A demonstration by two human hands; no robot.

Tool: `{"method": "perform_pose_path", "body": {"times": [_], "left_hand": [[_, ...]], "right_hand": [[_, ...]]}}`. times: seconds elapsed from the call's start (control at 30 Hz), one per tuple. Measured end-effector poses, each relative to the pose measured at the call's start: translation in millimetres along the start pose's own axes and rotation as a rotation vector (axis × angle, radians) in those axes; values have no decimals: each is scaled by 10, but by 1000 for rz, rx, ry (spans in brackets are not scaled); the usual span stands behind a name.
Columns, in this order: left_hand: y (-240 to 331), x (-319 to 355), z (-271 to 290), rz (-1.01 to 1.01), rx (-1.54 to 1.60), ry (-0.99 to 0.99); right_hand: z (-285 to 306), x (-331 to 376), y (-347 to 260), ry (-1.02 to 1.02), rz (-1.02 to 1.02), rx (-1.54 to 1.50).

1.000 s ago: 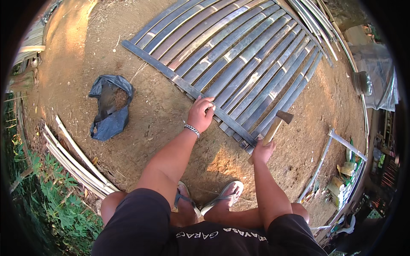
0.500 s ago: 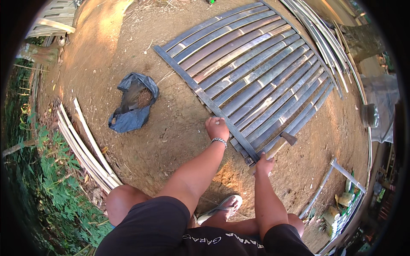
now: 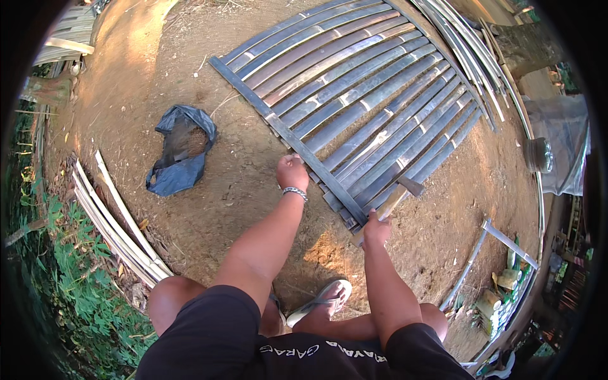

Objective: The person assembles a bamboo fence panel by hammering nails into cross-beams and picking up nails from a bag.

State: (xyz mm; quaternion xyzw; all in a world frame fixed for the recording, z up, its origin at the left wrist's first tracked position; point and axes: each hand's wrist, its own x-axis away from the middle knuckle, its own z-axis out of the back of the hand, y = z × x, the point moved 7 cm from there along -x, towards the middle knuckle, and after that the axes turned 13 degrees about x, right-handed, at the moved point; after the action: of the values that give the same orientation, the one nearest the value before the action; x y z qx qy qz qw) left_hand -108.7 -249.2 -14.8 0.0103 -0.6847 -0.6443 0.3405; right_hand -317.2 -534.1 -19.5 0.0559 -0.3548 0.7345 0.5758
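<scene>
A panel of split bamboo slats [image 3: 361, 104] lies on the ground ahead of me, with a dark crossbar [image 3: 288, 134] along its near end. My left hand [image 3: 292, 172] is closed at this crossbar, its fingertips against the bar's near side. Whatever they pinch, if anything, is too small or hidden to make out. In my right hand [image 3: 377, 229], by the crossbar's right end, is a hatchet [image 3: 394, 201]. I grip its pale wooden handle, and its dark metal head points away over the panel's corner slats.
A dark plastic bag [image 3: 180, 149] holding small brown bits sits open to the left. Pale bamboo strips [image 3: 117, 221] lie beside green plants at left. More long strips [image 3: 465, 54] rest beyond the panel. A bow-shaped frame [image 3: 472, 263] lies at right, close to a clear jar [image 3: 538, 155].
The whole view has shifted, so the scene sits further left and higher. My left hand has slid slightly along the crossbar, away from the hatchet. The hatchet stays in my right hand.
</scene>
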Motion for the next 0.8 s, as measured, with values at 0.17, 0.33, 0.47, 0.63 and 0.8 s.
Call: {"method": "perform_pose_path", "body": {"times": [0.17,0.33,0.47,0.63,0.8], "left_hand": [[-158,-560,301,-31,107,23],[-154,-410,153,89,227,-2],[-34,-331,181,135,232,12],[30,-346,209,98,233,41],[79,-271,165,-85,-71,-51]], "right_hand": [[-87,404,-416,-78,22,-13],[-70,150,-218,-98,28,-56],[-66,179,-241,-127,17,-113],[-118,159,-248,-174,-38,-232],[-37,210,-289,-118,-28,-89]]}}
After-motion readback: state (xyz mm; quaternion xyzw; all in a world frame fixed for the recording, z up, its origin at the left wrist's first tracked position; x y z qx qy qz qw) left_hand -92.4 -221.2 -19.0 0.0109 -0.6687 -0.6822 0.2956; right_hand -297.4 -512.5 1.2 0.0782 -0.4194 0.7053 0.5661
